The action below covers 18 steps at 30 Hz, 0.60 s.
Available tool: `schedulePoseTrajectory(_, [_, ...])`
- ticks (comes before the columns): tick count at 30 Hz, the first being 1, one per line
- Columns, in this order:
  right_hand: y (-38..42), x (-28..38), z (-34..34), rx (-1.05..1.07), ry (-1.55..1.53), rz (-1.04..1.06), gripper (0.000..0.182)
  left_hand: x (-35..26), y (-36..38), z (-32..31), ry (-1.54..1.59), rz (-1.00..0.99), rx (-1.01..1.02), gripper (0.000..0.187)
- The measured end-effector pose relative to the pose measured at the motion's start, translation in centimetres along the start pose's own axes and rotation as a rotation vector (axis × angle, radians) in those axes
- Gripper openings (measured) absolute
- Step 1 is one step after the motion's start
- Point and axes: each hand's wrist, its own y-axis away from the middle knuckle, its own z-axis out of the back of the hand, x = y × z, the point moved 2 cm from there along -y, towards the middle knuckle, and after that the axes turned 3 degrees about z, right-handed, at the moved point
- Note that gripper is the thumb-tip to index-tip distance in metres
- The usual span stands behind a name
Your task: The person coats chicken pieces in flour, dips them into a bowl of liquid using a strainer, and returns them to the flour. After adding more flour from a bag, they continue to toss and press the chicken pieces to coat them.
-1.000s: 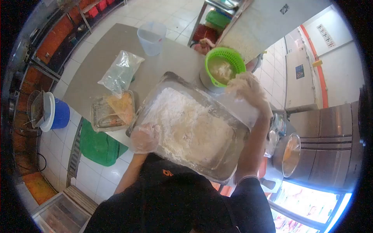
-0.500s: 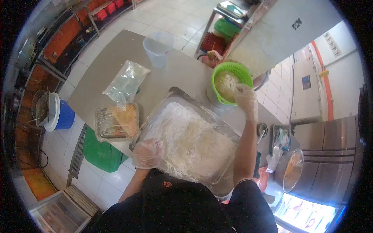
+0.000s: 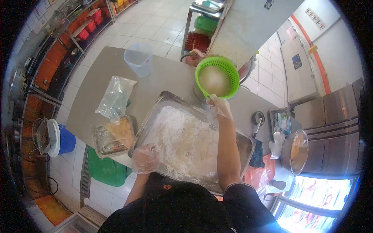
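green basket: located at 1 o'clock from powder-filled tray. right hand pinches its 6 o'clock rim. left hand curls at tray's 8 o'clock edge; grip cannot be told. basket likely light, flexible, slippery when wet; grasp opposite rims.

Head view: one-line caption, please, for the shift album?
Right hand at the rim of a green basket, left hand by a tray of white powder.

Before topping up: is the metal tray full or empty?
Partly filled: white powder covers much of the metal tray, with bare metal showing near its right end.
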Motion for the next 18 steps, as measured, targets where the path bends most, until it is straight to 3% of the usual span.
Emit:
schedulePoseTrajectory(6, [0.8, 0.6, 3.0, 0.001, 0.152, 0.118, 0.026, 1.8, 1.0, -1.8, -0.001, -0.006, -0.069, 0.020])
schedulePoseTrajectory(9, [-1.0, -0.1, 6.1, -0.128, 0.152, 0.159, 0.028, 1.0, 0.5, -1.0, 0.013, 0.008, -0.067, 0.019])
schedulePoseTrajectory(12, [-1.4, -0.6, 7.2, -0.068, 0.175, 0.289, 0.038, 0.7, 0.6, -0.6, 0.074, 0.010, -0.076, 0.019])
schedulePoseTrajectory(15, [0.7, 1.2, 3.1, -0.079, 0.273, 0.056, 0.041, 1.3, 0.3, -1.4, 0.114, -0.021, -0.077, 0.019])
schedulePoseTrajectory(18, [-2.3, -1.4, 1.4, 0.013, -0.218, 0.083, 0.041, 0.6, 0.3, -0.6, 0.059, -0.045, -0.094, 0.017])
